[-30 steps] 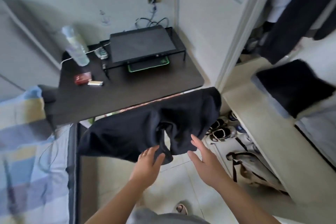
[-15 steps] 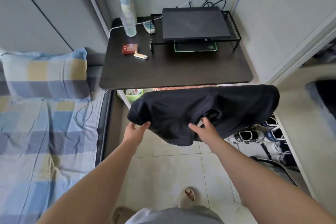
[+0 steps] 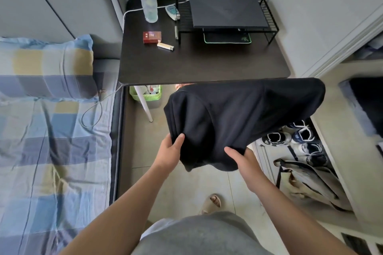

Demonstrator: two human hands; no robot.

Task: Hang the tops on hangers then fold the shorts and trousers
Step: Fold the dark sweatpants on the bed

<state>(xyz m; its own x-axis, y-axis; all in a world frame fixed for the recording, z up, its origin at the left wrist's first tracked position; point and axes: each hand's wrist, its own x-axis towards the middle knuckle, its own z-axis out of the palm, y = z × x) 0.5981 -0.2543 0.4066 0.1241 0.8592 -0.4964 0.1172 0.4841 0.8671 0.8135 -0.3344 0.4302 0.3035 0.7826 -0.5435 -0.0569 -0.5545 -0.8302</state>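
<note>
Black garment [image 3: 238, 118] narrower now, limp, bunched

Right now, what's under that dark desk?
A green bin of rubbish beside a white desk leg. The held black garment covers whatever lies further right.

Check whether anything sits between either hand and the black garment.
Nothing visible does. The left hand and the right hand each grip the black garment at its near edge, thumbs on top, holding it above the floor, in front of the desk.
</note>
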